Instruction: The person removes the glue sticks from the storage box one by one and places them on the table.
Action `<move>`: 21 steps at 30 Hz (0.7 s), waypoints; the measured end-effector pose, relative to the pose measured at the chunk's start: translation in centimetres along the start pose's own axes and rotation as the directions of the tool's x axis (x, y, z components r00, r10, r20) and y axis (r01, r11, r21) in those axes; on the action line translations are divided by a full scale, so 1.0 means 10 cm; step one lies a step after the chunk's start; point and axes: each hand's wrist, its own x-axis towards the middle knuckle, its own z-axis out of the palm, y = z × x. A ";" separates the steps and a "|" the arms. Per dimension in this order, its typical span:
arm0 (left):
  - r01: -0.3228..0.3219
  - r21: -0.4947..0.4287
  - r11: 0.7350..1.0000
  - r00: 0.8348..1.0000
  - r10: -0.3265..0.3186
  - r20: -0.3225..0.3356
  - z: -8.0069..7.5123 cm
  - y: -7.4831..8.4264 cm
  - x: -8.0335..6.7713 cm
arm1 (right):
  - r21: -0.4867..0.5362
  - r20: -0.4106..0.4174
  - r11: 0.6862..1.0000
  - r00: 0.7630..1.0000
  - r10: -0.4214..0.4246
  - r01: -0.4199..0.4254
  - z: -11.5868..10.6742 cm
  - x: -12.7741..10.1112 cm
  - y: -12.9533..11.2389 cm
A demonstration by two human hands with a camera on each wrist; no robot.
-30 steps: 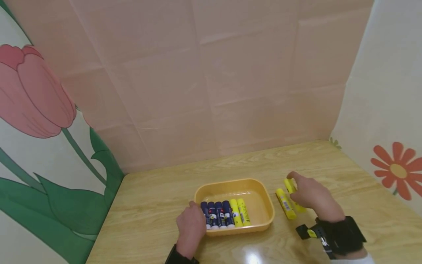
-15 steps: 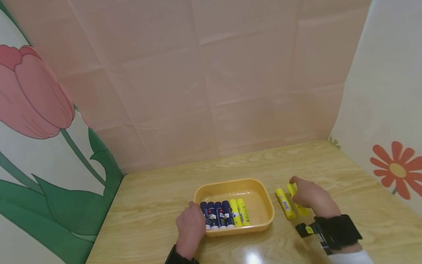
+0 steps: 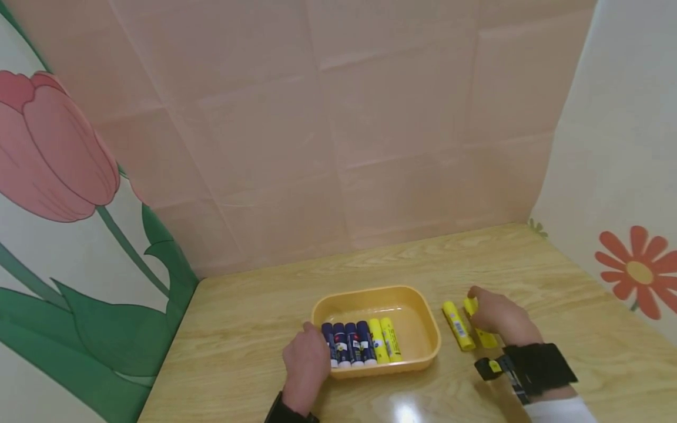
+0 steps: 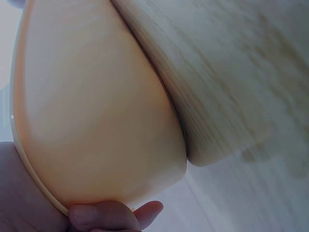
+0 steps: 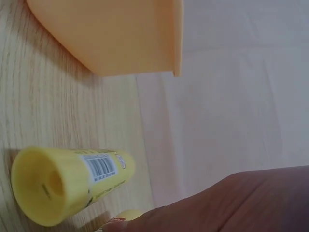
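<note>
My left hand [image 3: 307, 359] grips the left end of a yellow-orange plastic tray [image 3: 431, 346], thumb and fingers at its rim. In the left wrist view, the fingertips [image 4: 104, 215] curl against the tray wall [image 4: 101, 111]. Inside the tray, several dark blue glue sticks [image 3: 352, 345] lie in a row beside two yellow ones [image 3: 390, 341]. Right of the tray, my right hand [image 3: 499, 316] pinches a yellow glue stick [image 3: 486, 339], mostly covered by the fingers. Another yellow glue stick [image 3: 458, 326], its barcode showing in the right wrist view, lies on the table between hand and tray.
The wood-grain table [image 3: 248, 329] ends at a pinkish cloth backdrop [image 3: 328, 147]. A tulip-print panel [image 3: 58, 147] stands at the left, and a panel with a red flower [image 3: 639, 272] at the right. Both wrists wear black straps [image 3: 542, 370].
My right hand has shifted slightly toward me and right, with the yellow glue stick in its grasp. The left hand, the tray and the other glue sticks stay in place.
</note>
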 end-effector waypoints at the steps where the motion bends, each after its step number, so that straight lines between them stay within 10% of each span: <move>1: 0.002 0.002 1.000 1.000 -0.002 0.005 0.00 0.00 0.00 | 0.003 0.001 1.000 1.000 0.002 -0.002 0.00 0.01 0.01; 21: 0.001 0.014 1.000 1.000 -0.001 0.006 0.00 0.00 0.00 | -0.032 -0.006 0.999 1.000 0.010 -0.010 0.05 0.07 0.00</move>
